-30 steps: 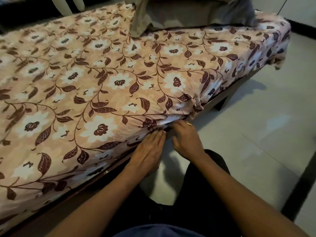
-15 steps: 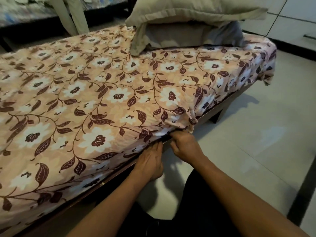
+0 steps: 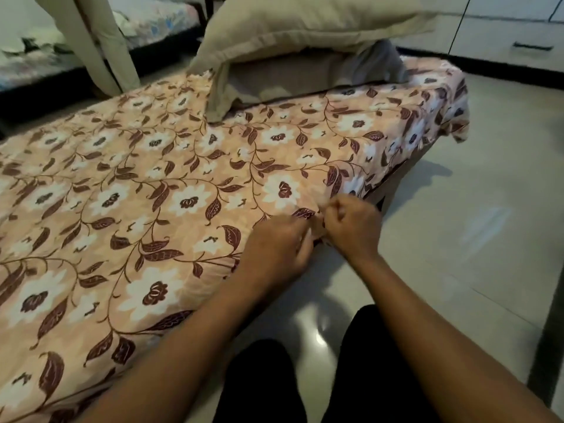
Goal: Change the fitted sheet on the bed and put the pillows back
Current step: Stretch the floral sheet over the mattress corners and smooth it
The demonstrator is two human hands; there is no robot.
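Peach cloth with white flowers and brown leaves, the fitted sheet covers the bed across the left and middle of the frame. Its left end is cut off. At the near edge, the left hand and right hand, both blurry, pinch one fold of it. Two soft pillows lie stacked at the top. Shiny floor fills the right.

The bed stands on a pale tiled floor, its dark frame showing only under the right side edge. A peach fitted sheet printed with white flowers and brown leaves covers its whole top. At the far end two pillows are stacked: a beige pillow on a lower pillow, possibly grey. At the far right corner the sheet hangs loose.
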